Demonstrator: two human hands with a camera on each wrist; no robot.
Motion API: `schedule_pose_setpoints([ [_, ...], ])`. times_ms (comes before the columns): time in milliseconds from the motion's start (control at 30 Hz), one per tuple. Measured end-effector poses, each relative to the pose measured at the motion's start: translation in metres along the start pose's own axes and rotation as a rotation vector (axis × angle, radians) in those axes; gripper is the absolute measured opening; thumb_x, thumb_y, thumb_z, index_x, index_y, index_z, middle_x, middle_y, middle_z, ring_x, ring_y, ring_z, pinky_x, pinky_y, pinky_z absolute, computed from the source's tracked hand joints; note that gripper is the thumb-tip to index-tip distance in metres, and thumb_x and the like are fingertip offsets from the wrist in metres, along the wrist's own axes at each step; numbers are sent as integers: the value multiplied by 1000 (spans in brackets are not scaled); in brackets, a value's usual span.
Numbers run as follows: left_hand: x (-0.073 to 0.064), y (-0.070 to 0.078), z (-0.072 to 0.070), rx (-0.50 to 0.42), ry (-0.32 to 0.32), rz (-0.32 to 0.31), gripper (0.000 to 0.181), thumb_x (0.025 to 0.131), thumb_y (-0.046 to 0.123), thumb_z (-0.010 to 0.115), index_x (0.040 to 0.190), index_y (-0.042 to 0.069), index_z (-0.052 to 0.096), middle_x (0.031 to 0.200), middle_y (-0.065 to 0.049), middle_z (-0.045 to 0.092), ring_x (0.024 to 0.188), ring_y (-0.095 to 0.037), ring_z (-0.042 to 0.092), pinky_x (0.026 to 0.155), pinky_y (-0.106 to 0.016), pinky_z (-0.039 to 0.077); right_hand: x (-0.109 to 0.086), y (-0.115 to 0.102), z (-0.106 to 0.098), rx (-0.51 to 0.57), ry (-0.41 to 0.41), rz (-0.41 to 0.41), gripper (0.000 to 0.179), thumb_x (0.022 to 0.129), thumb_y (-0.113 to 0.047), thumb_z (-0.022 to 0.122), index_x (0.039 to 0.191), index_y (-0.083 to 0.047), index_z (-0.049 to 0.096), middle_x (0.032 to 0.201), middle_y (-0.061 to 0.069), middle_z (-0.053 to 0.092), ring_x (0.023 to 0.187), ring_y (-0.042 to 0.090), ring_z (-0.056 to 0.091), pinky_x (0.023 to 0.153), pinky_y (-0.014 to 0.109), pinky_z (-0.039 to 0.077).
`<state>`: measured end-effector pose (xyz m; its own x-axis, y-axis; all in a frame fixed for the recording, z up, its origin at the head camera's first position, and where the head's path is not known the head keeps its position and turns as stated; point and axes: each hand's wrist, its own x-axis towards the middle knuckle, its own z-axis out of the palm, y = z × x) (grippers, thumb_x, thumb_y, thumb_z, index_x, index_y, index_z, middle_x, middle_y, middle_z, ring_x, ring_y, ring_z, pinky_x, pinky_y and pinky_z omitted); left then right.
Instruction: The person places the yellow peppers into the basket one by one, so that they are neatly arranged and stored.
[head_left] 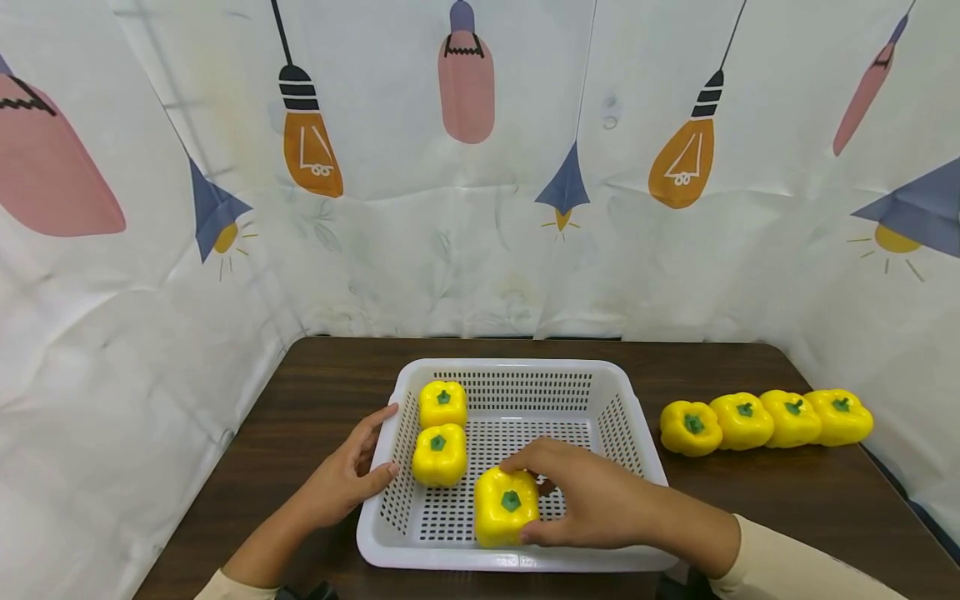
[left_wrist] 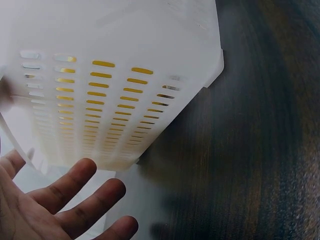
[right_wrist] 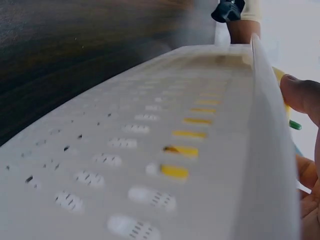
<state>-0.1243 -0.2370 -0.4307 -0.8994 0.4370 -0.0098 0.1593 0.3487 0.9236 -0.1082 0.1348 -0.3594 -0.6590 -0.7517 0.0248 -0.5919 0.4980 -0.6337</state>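
Note:
A white perforated plastic basket (head_left: 517,364) stands on the dark table. My right hand (head_left: 600,500) grips a yellow toy bell pepper (head_left: 495,515) with a green stem, over the front part of the basket; its thumb is at the pepper's near side. Two more yellow bell peppers, a back one (head_left: 433,408) and a front one (head_left: 429,465), sit in a column along the basket's left wall. At the left rim is my left hand (head_left: 337,483), its thumb and fingertips against the edge. In the left wrist view its spread fingers (left_wrist: 102,200) lie beside the outer wall.
Several yellow bell peppers (head_left: 742,421) stand in a slanting row on the table (head_left: 720,492), right of the basket. A white curtain (head_left: 465,250) with printed lamps and bulbs hangs behind and at both sides of the table.

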Motion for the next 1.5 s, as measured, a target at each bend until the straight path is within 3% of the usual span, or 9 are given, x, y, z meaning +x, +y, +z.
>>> schedule_pose_setpoints([
  [367, 0, 2, 0, 4, 4, -15, 80, 101, 17, 63, 162, 19, 13, 149, -36, 39, 114, -41, 63, 73, -37, 62, 11, -4, 10, -57, 6, -26, 62, 88, -51, 78, 139, -22, 58, 130, -14, 58, 108, 1, 55, 91, 25, 53],
  [700, 0, 1, 1, -11, -1, 14, 79, 101, 15, 62, 162, 17, 13, 149, -37, 39, 114, -42, 63, 73, -37, 62, 25, -9, 20, -99, 9, -39, 62, 87, -44, 81, 139, -19, 59, 131, -10, 59, 111, 2, 55, 93, 24, 52],
  [1033, 0, 1, 0, -12, -3, -6, 80, 101, 17, 63, 163, 20, 12, 150, -37, 38, 114, -42, 64, 73, -38, 62, 37, -14, 26, -122, 16, -44, 63, 86, -43, 83, 138, -17, 60, 131, -6, 60, 106, 1, 56, 90, 20, 51],
  [1233, 0, 2, 1, 2, 6, -6, 80, 100, 17, 63, 163, 20, 13, 151, -37, 38, 114, -42, 63, 73, -37, 62, 44, -16, 29, -146, 6, -53, 64, 86, -45, 82, 139, -17, 60, 135, -6, 60, 118, 5, 55, 100, 27, 49],
  [1500, 0, 2, 1, 9, 12, -20, 81, 100, 18, 64, 163, 21, 13, 152, -35, 38, 114, -41, 64, 73, -37, 62, 54, -20, 33, -162, -15, -50, 65, 85, -49, 81, 139, -18, 60, 134, -6, 60, 119, 7, 55, 98, 26, 50],
])
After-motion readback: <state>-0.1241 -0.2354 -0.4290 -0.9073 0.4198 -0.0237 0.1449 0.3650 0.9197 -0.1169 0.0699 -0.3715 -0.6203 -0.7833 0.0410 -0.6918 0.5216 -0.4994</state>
